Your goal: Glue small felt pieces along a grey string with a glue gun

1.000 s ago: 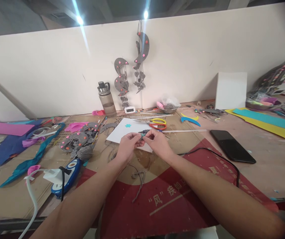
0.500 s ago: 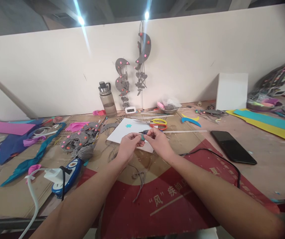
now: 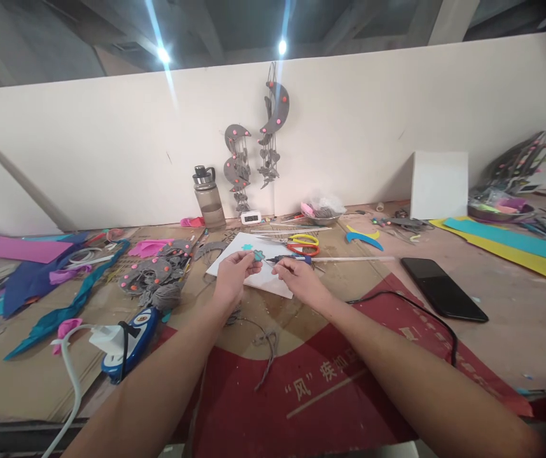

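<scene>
Small teal piece in a light pinch, with a pointed tool close behind

In the head view, the left hand (image 3: 231, 273) has thumb and fingers closed on the rim of a teal piece (image 3: 258, 255), raised above a white sheet (image 3: 273, 283). The right hand (image 3: 304, 277) is just beside it, thumb and fingertips drawn together; whether something thin sits between them is too small to tell. A second teal piece (image 3: 247, 247) lies on the sheet.

A slip looks like the likeliest trouble: the piece is small and caught at one side, so a twist or tug could flick it loose. A dark-blue tool (image 3: 296, 259) lies just behind the right fingers, tip toward the piece; a careless knuckle could roll it or meet that tip. The black cord (image 3: 455, 356) emerges from behind the right forearm and curves forward, so a wide sweep of the arm might drag it. Loose grey string (image 3: 271, 356) between the forearms could snag likewise.

Behind the hands, the scissors (image 3: 304, 236) crowd the far side. To the left, grey yarn pieces (image 3: 165, 296) and a blue power strip (image 3: 137, 337) limit the elbow. The right offers more room: the tabletop (image 3: 502, 356) stretches from the phone (image 3: 443, 289) to the front edge, where anything pushed too far could drop.
</scene>
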Demonstrator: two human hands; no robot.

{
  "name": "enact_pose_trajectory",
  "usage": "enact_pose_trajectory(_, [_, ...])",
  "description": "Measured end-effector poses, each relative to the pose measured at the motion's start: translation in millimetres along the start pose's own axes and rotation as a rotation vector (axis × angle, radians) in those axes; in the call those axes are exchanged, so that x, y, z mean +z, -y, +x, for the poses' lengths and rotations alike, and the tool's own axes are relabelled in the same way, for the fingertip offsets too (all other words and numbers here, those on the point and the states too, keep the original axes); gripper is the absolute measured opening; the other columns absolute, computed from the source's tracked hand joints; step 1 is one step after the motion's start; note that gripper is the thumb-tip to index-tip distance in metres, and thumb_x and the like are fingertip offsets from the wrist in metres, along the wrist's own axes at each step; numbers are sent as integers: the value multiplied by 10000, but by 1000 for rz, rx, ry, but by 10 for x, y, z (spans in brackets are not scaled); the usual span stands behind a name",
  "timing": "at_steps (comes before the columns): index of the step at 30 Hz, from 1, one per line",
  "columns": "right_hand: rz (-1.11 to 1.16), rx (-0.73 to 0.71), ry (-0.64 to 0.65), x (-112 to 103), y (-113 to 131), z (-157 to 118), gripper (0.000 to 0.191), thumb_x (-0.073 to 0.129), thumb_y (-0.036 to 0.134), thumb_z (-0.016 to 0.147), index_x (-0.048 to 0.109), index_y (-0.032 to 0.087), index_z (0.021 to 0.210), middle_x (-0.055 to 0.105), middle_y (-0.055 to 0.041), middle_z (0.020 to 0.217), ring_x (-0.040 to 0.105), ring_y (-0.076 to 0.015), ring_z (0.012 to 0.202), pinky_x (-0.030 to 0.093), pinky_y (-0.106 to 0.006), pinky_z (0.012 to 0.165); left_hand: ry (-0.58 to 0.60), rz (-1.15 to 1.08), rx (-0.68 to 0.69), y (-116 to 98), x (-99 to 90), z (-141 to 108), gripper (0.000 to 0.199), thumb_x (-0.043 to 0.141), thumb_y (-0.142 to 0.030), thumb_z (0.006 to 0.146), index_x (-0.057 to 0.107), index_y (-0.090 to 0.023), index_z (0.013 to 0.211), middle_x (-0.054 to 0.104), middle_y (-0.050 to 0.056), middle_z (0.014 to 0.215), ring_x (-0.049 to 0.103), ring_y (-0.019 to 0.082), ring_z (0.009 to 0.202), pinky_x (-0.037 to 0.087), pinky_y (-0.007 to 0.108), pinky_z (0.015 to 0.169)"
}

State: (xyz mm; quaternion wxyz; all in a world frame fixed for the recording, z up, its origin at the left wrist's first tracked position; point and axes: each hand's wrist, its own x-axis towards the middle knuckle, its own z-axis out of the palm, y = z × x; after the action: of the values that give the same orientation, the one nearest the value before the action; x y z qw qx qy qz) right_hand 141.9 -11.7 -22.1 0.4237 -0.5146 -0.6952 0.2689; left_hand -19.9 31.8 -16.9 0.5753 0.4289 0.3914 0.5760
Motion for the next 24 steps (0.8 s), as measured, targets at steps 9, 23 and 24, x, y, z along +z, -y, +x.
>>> enact_pose_trajectory(9, [-245,36,-115,-313,-44,70,403,365,396,899,590,183,640,596,-7,618,530,-134,607,350,-246,601,-53,-73,31,-150,-101,83,263,740,-271,616,591,-113,766,633,19,679,621,115,606,510,275,653])
enact_pose_trajectory(23, [-242,4,-231,-310,-54,59,187,457,305,833,570,186,745,607,-13,738,539,-144,691,398,-279,688,46,5,33,-108,-52,27,256,729,-322,623,629,-138,771,639,33,751,582,104,603,401,210,510])
enact_pose_trajectory(24, [-168,-3,-221,-261,-30,49,184,462,327,833,567,188,774,609,-14,763,545,-143,709,411,-282,704,31,41,72,-97,-47,18,243,719,-326,632,641,-142,769,642,34,760,576,104,617,397,210,519])
